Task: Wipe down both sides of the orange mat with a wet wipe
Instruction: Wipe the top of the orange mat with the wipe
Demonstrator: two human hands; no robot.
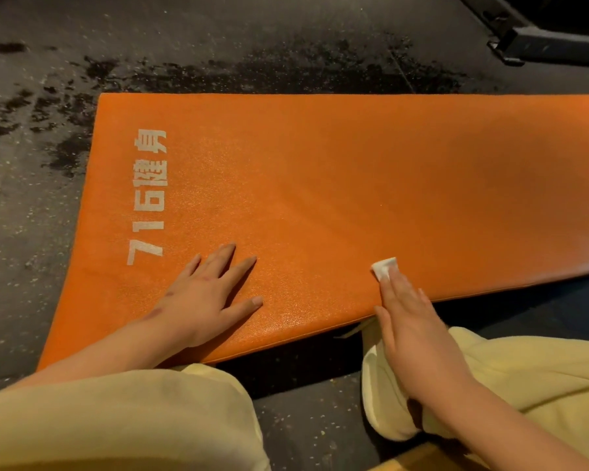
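The orange mat (354,185) lies flat on the dark floor (31,205). The left hand (204,294) braces it, fingers spread. The right hand (419,328) presses the wet wipe (384,268) with straight fingers. Risk: the small wipe slips free or leaves strips unwiped.

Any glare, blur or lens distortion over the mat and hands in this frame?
Head view: dim warm light, with a speckled sheen on the orange mat beside its white print and near the left hand; the mat's right part looks soft. Head view: the wide lens splays the mat's edges; the wipe under the right hand is washed out, both hands fairly sharp.
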